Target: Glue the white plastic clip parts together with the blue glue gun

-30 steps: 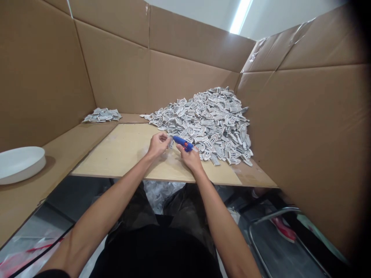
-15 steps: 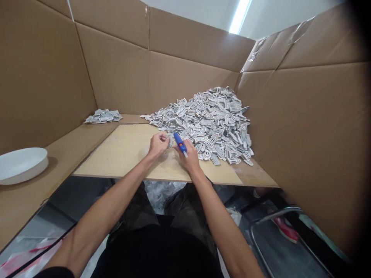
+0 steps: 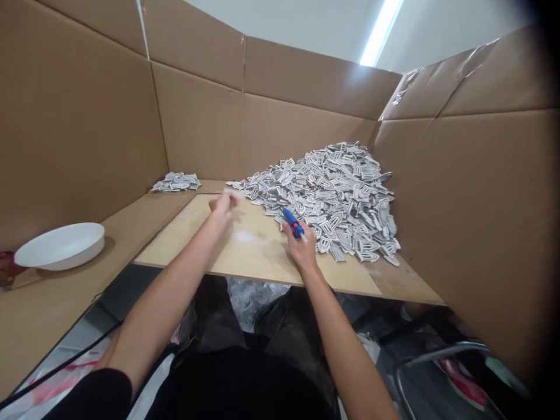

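My left hand is over the pale board, blurred by motion, its fingers closed on a small light-grey flat piece that is smeared too. My right hand grips a blue pen-like tool with an orange spot on its side and a clear end towards my wrist. The tool's blue end points away from me, at the near left edge of a large pile of grey slotted plastic pieces. Far to the left lies a smaller pile of similar pieces.
Cardboard walls enclose the work surface at the back and sides. On the left cardboard ledge stands a white shallow bowl, with a dark red object beside it. A chair with a metal frame is at lower right.
My left hand has moved away from the right hand, left and forward, carrying the grey piece. The right hand still grips the blue tool. The view has shifted slightly left.
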`<state>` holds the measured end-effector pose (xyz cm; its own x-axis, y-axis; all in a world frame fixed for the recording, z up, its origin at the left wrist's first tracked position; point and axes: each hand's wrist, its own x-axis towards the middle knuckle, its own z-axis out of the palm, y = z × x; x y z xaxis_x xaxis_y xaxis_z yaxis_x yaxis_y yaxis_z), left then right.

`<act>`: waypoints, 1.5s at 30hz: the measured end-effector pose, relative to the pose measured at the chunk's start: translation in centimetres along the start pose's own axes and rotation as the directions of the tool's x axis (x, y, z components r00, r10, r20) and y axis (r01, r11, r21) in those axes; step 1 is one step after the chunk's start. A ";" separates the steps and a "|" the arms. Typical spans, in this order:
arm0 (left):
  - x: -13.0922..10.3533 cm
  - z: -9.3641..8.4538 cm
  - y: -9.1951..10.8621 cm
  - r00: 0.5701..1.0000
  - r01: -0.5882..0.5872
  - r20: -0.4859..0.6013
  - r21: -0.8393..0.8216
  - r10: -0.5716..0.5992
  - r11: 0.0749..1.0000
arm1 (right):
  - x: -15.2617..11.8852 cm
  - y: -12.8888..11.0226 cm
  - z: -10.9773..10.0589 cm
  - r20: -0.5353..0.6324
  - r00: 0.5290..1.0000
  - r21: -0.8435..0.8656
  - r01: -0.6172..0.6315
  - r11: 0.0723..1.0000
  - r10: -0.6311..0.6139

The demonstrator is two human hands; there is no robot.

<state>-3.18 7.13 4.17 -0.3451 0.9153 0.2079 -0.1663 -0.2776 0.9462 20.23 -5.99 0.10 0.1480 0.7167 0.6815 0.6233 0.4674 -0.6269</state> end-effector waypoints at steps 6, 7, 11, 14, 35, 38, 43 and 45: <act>1.8 -1.4 0.7 0.998 -0.007 -0.065 -0.033 0.004 0.999 | 0.0 0.0 0.3 0.029 1.000 0.013 -0.009 1.000 0.008; 1.1 -1.2 -0.3 0.999 -0.017 -0.027 0.057 0.019 0.998 | 0.0 0.0 0.3 0.030 1.000 0.012 -0.010 1.000 0.009; -1.6 -0.3 -3.7 0.984 -0.137 0.154 0.338 0.089 0.931 | -0.1 0.2 0.4 0.036 0.999 -0.012 -0.021 1.000 0.021; -2.8 0.7 -4.5 0.858 -0.444 0.475 0.489 0.197 0.751 | -0.1 0.7 0.5 -0.002 0.999 -0.070 -0.049 0.996 0.049; -4.1 3.0 -4.9 0.707 -0.675 0.707 0.681 -0.014 0.285 | 0.0 0.2 0.3 0.203 0.943 -0.597 -0.095 0.797 0.265; -3.9 2.8 -5.0 0.669 -0.714 0.742 0.630 0.033 0.304 | 0.1 -0.1 0.1 0.236 0.922 -0.637 -0.092 0.765 0.308; -4.0 2.8 -5.2 0.712 -0.665 0.701 0.652 0.046 0.364 | 0.4 -0.8 -0.1 0.318 0.895 -0.652 -0.033 0.757 0.313; -4.3 2.9 -5.3 0.725 -0.637 0.683 0.619 0.086 0.458 | 0.6 -0.9 -0.1 0.353 0.881 -0.641 -0.016 0.767 0.313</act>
<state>1.86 5.54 -1.02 0.3662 0.8395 0.4015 0.7159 -0.5298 0.4548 19.83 -6.02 1.09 0.0546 0.9610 0.2709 0.9682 0.0154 -0.2497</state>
